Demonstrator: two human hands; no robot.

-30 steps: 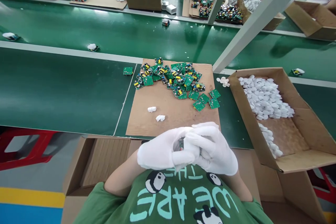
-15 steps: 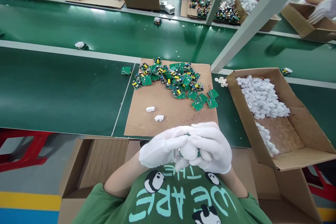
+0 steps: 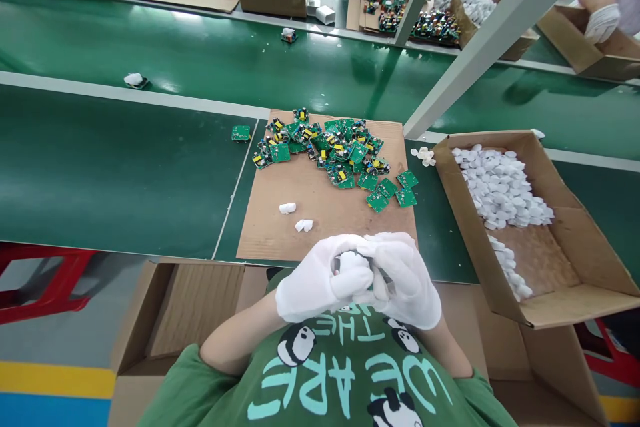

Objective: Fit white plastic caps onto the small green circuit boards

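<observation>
Both hands wear white gloves and meet in front of my chest, at the near edge of the cardboard sheet [image 3: 325, 243]. My left hand [image 3: 317, 283] is closed around a small circuit board with a white piece [image 3: 353, 261] on it; most of the board is hidden by the fingers. My right hand [image 3: 407, 283] is closed too, its fingertips pressed to the board's right side. Beyond them lies a pile of green circuit boards [image 3: 330, 150] with yellow and black components. Two small white pieces, one rounded [image 3: 287, 208] and one crumpled [image 3: 304, 225], rest on the sheet.
On the right, an open cardboard box [image 3: 560, 263] holds many white discs [image 3: 500, 187]. A few discs [image 3: 425, 157] lie beside it. A slanted metal post [image 3: 463, 73] rises behind. Boards ride the green conveyor [image 3: 215, 47]. Across it, co-workers' gloved hands [image 3: 603, 23] work among boxes.
My left hand has turned and its fingers now curl over the white piece, while my right hand's fingers have shifted to its side. Boards on the conveyor have moved left.
</observation>
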